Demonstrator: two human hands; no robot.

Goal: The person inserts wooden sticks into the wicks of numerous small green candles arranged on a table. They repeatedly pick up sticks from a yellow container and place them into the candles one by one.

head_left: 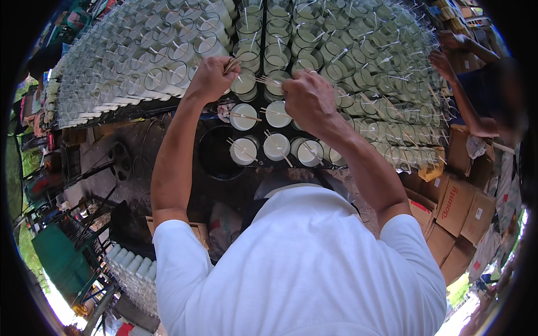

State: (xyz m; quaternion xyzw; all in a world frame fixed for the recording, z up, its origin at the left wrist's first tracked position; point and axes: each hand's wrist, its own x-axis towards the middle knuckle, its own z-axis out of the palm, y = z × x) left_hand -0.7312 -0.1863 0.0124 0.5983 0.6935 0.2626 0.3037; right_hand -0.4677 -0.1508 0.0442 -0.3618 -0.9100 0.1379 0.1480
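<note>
My left hand (208, 83) is closed round a small bundle of thin wooden sticks (231, 65), above the front rows of glass candle jars. To its right, my right hand (310, 96) pinches several more thin wooden sticks (269, 82), which point left over a jar. Below my hands stand glass jars filled with pale wax, among them a front jar (277, 147) and a jar behind it (277, 114). Pairs of sticks lie across the mouths of these near jars. Many jars farther back show white wicks (208, 22) standing out of the wax.
Dense rows of jars (140, 61) cover the table to its far side. At right, another person's hands (445, 60) are over the table edge. Cardboard boxes (457, 207) are stacked at lower right. A dark round tub (221, 154) sits below the table's left front.
</note>
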